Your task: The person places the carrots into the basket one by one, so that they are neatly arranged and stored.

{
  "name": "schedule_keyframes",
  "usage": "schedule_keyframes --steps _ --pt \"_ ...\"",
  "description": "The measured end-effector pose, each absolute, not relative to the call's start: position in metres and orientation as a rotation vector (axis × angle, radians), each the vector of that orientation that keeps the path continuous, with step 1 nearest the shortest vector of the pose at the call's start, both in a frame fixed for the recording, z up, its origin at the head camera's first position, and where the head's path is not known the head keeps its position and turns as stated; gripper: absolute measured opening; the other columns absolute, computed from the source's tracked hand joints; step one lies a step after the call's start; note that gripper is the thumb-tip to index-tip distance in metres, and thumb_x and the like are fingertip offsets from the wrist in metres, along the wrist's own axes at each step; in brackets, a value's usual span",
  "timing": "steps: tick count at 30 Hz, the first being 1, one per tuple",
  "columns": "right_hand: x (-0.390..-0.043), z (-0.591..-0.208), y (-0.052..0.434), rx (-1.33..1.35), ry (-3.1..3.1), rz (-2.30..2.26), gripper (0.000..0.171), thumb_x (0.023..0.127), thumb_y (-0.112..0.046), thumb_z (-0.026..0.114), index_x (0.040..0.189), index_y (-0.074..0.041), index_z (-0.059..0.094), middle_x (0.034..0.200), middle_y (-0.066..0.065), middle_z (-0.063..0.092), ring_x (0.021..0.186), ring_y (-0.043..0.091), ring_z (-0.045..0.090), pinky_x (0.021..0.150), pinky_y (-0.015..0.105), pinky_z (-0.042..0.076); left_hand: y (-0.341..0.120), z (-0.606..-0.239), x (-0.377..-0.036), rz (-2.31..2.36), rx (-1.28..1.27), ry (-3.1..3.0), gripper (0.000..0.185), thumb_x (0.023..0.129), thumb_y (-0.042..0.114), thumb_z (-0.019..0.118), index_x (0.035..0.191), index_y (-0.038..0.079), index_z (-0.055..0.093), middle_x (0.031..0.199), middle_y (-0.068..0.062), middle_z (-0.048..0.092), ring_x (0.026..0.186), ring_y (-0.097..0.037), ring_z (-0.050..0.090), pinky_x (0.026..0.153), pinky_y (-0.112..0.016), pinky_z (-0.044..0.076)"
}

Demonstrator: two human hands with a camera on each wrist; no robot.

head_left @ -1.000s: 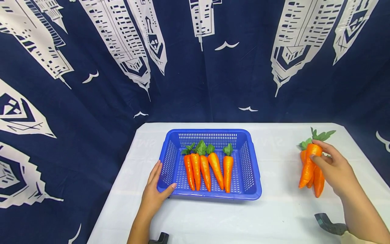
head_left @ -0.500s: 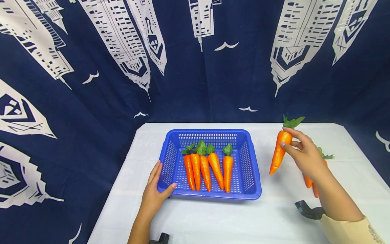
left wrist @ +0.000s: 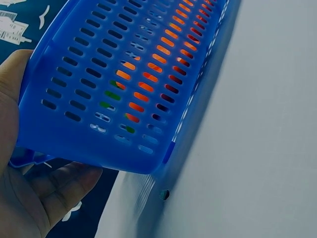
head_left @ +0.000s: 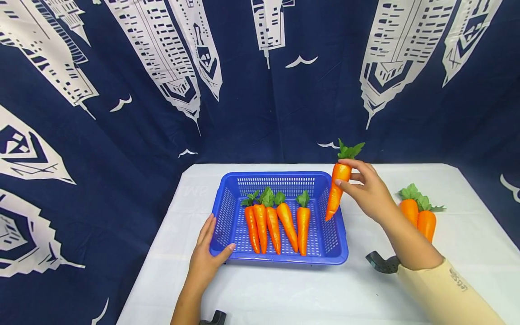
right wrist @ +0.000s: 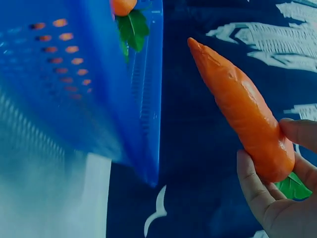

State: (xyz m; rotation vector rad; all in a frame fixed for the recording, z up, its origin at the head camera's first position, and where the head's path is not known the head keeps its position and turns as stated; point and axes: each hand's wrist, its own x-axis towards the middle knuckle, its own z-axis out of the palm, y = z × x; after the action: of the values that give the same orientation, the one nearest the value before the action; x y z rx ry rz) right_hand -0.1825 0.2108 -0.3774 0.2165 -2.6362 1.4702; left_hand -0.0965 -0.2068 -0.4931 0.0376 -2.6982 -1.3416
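Rests left hand (head_left: 205, 259), fingers extended, at near-left corner of one blue basket (head_left: 284, 259); counts five carrots (head_left: 274, 231) inside, two loose carrots (head_left: 426, 225) farther right; and pinches one tilted carrot (head_left: 336, 192) in right hand (head_left: 367, 188), near the right rim!

Carrots: eight visible. Five carrots (head_left: 286, 221) in blue basket, one carrot (head_left: 338, 187) between right fingers (head_left: 354, 163), two carrots (head_left: 426, 225) on white worktop (head_left: 284, 293). Baskets: one, blue basket (head_left: 280, 259). Hands: two, left hand (head_left: 207, 257) plus right hand (head_left: 367, 187). Black wrist devices (head_left: 383, 263): two. Cream sleeves (head_left: 440, 289): one visible. Worktops: one.
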Motion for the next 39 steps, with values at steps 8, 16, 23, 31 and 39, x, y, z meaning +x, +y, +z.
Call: schedule_keyframes --steps 8,16,23,31,39 --pt "-0.197 -0.370 0.180 0.342 -2.622 1.494 0.050 0.098 -0.020 0.068 0.145 -0.017 0.050 0.143 0.022 0.042 0.127 0.046 0.056 0.086 0.051 0.060 -0.207 -0.494 -0.097 -1.332 0.023 -2.688 0.095 0.084 0.043 0.081 0.161 0.025 0.028 0.170 0.009 0.019 0.157 -0.031 0.022 0.122 -0.064 0.023" --pt "-0.212 -0.371 0.152 0.419 -2.623 1.538 0.048 0.096 -0.015 0.069 0.141 -0.014 0.051 0.143 0.021 0.041 0.127 0.046 0.057 0.091 0.053 0.058 -0.208 -0.494 -0.097 -1.333 0.036 -2.689 0.095 0.085 0.041 0.081 0.161 0.025 0.026 0.170 0.010 0.018 0.157 -0.030 0.020 0.123 -0.063 0.022" --pt "-0.223 -0.379 0.132 0.455 -2.676 1.603 0.045 0.095 -0.011 0.069 0.136 -0.014 0.051 0.136 0.020 0.044 0.125 0.043 0.059 0.089 0.050 0.060 -0.207 -0.494 -0.097 -1.331 0.036 -2.692 0.094 0.085 0.040 0.080 0.161 0.025 0.026 0.170 0.008 0.018 0.157 -0.031 0.021 0.122 -0.063 0.022" --pt "-0.235 -0.396 0.108 0.531 -2.849 1.582 0.041 0.095 -0.011 0.069 0.132 -0.014 0.053 0.136 0.020 0.047 0.122 0.043 0.060 0.089 0.048 0.061 -0.207 -0.494 -0.098 -1.338 0.034 -2.688 0.093 0.086 0.039 0.080 0.161 0.024 0.028 0.170 0.005 0.020 0.157 -0.032 0.022 0.122 -0.064 0.022" --pt "-0.239 -0.420 0.093 0.623 -3.030 1.441 0.044 0.091 -0.007 0.067 0.133 -0.015 0.054 0.137 0.021 0.049 0.121 0.041 0.058 0.092 0.048 0.057 -0.208 -0.494 -0.097 -1.348 0.036 -2.696 0.095 0.086 0.044 0.079 0.162 0.024 0.026 0.170 0.007 0.017 0.158 -0.031 0.019 0.123 -0.064 0.021"
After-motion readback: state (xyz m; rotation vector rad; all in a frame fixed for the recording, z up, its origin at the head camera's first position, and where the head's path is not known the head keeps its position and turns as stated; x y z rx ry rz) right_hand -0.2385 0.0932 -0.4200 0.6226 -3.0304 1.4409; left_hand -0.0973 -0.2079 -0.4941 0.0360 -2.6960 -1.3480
